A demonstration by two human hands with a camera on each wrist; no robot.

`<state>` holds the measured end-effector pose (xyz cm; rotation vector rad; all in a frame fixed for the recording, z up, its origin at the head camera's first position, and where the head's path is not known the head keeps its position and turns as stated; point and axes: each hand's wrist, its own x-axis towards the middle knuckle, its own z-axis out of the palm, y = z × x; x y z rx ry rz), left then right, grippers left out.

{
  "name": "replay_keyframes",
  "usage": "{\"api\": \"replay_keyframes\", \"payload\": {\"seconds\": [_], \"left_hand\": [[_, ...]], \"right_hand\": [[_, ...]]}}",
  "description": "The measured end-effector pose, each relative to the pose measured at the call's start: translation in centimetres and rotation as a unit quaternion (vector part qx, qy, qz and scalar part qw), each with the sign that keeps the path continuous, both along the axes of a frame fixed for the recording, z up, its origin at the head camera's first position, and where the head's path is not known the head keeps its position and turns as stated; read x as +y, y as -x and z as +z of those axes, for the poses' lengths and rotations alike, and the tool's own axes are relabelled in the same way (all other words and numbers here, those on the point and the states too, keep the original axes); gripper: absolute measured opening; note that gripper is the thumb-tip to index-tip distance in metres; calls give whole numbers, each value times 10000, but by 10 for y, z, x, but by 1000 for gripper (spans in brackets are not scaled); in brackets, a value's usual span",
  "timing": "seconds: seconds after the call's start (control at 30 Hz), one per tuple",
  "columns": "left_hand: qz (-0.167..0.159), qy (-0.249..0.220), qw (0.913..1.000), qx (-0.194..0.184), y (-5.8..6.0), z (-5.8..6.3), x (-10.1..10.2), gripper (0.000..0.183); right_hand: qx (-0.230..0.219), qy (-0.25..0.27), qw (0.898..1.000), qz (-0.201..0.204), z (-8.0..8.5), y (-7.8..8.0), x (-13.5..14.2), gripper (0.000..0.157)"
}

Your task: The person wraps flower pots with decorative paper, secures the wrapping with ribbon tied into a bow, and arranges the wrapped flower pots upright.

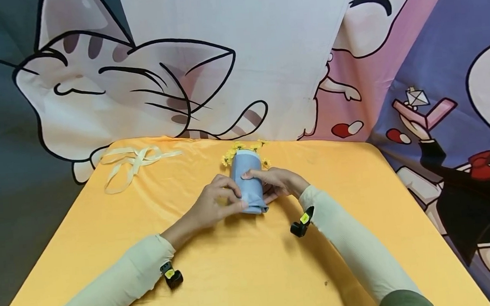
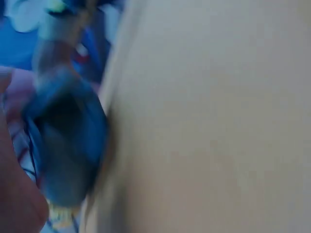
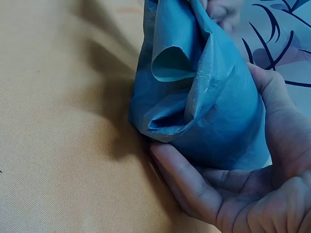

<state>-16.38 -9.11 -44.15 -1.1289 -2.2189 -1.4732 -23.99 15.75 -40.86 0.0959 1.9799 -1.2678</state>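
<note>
Twelve o'clock on the yellow cloth (image 1: 236,272), the right hand (image 1: 284,181) grips the blue wrap (image 1: 250,190); the left hand (image 1: 210,204) meets its seven-o'clock edge, pinching or touching, can't tell. Steady grip, snug folds (image 3: 200,97)!

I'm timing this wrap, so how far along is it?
Done, it seems: the smooth blue paper is rolled up, small yellow flowers showing around its far end. In hand: the right hand holds the roll; the left hand is at its near end, where folds gape. Remaining, probably: closing those folds, perhaps tying on the pale yellow ribbon that lies loose at left.
</note>
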Motion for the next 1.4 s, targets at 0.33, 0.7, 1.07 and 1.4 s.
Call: {"api": "replay_keyframes", "payload": {"seconds": [0.33, 0.7, 1.07, 1.4], "left_hand": [[943, 3365, 9112, 2179, -14, 42, 46, 29], [116, 3321, 8479, 4132, -5, 36, 44, 10], [581, 1462, 9869, 360, -10, 40, 35, 17], [1035, 700, 8178, -5617, 41, 38, 5, 84]], "right_hand": [[103, 171, 9996, 207, 12, 1, -3, 58], [65, 21, 9994, 353, 12, 6, -2, 60], [10, 43, 9998, 195, 10, 3, -2, 65], [-257, -82, 9996, 95, 8, -4, -5, 85]]}}
